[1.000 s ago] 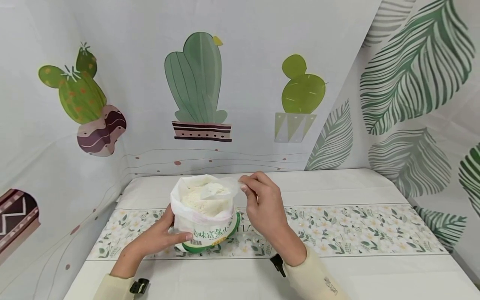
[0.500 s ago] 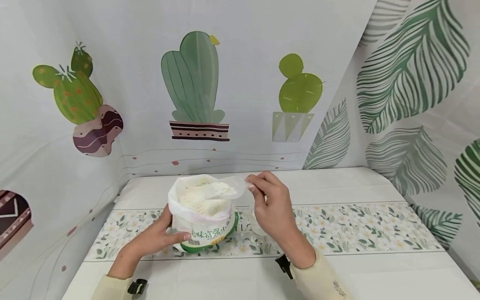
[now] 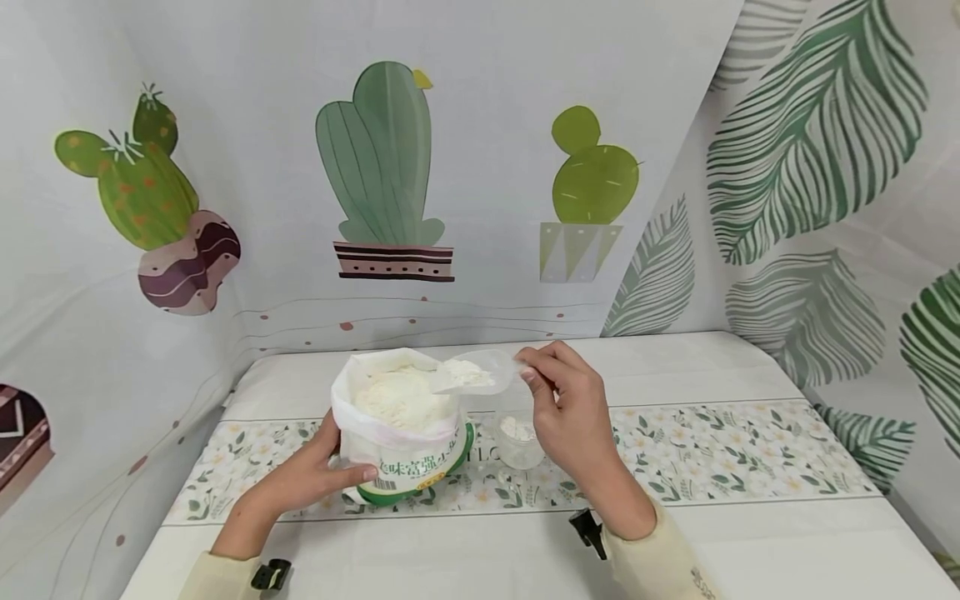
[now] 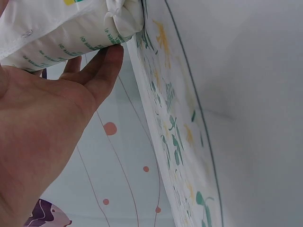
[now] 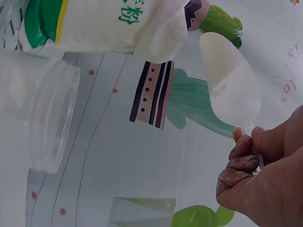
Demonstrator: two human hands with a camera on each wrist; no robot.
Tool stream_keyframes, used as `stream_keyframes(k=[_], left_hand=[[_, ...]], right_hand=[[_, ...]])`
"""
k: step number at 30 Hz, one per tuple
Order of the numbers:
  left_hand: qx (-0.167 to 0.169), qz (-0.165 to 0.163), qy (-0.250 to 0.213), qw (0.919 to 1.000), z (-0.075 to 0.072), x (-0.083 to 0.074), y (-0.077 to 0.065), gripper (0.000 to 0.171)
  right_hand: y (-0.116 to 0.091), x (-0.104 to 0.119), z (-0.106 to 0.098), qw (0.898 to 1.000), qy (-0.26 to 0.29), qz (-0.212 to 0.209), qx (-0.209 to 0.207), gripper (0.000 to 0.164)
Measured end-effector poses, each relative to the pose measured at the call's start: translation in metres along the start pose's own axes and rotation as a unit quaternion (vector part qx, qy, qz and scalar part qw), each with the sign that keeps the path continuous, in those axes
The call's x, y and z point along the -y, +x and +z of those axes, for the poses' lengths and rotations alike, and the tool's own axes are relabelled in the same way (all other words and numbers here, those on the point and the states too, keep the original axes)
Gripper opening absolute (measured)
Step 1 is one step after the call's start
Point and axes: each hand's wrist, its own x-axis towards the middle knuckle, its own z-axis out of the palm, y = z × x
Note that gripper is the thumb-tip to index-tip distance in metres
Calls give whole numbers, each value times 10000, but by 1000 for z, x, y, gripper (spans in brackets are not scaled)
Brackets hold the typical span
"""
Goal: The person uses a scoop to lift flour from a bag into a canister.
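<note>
An opened bag of flour (image 3: 408,442) stands on the table with its white top folded outward. My left hand (image 3: 315,479) holds its left side, thumb in front and fingers behind; in the left wrist view the fingers (image 4: 102,71) lie along the bag. My right hand (image 3: 581,417) pinches the handle of a clear plastic scoop (image 5: 232,85), which carries white flour. The scoop hangs between the bag's right rim and a clear jar (image 3: 517,450). This open jar, also in the right wrist view, has some flour inside and stands right of the bag.
A white tablecloth (image 3: 420,558) with a floral band covers the table. Behind it hangs a backdrop (image 3: 495,167) printed with cacti and leaves. Black camera mounts sit at both wrists.
My right hand has moved right with the loaded scoop, from over the flour to past the bag's rim. The jar has come into view behind that hand. The left hand keeps its hold.
</note>
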Motion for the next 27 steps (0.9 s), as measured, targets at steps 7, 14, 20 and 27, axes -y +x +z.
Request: stream_keyframes(k=[7, 14, 20, 27], left_hand=[[-7, 11, 142, 9999, -1, -1, 1, 120], [-35, 68, 133, 9999, 0, -2, 0, 120], [-43, 29, 125, 9999, 0, -2, 0, 120], [19, -9, -24, 10000, 1, -2, 0, 121]], right_hand=[[-3, -11, -11, 9998, -154, 73, -56, 20], [-3, -18, -23, 9995, -245, 145, -118, 21], [-4, -24, -33, 9992, -303, 217, -154, 21], [-6, -30, -43, 9981, -509, 338, -53, 21]])
